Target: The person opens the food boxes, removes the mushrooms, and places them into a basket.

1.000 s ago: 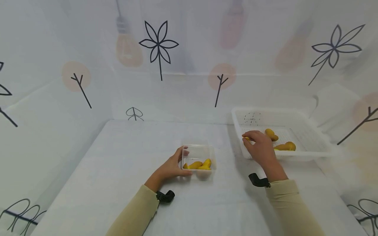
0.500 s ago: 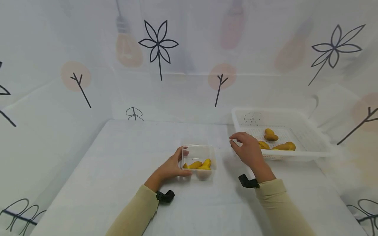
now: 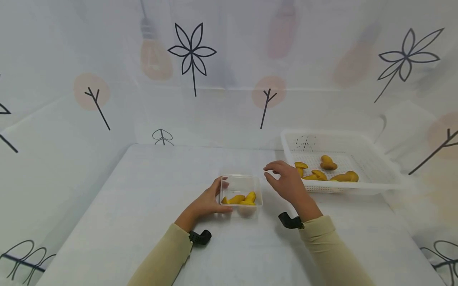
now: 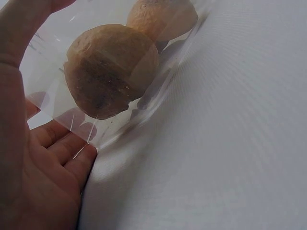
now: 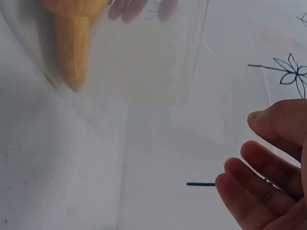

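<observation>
A clear plastic box (image 3: 240,190) stands on the table with several yellow mushrooms (image 3: 236,200) in its near part. From its left side my left hand (image 3: 204,204) holds it, thumb at the near side and fingers at the far side. Two brownish mushroom caps (image 4: 112,72) show through the clear wall in the left wrist view. To the right of the box, apart from it, my right hand (image 3: 286,182) hovers above the table. Nothing shows between its loosely bent fingers (image 5: 249,187) and thumb in the right wrist view.
A white perforated basket (image 3: 375,167) stands at the back right, with several more yellow mushrooms (image 3: 328,163) inside. White patterned cloth (image 3: 222,111) rises behind and at both sides of the white table (image 3: 143,198).
My right hand has moved left from over the basket to between it and the box, uncovering mushrooms at the basket's left end. The left hand and the box have stayed put.
</observation>
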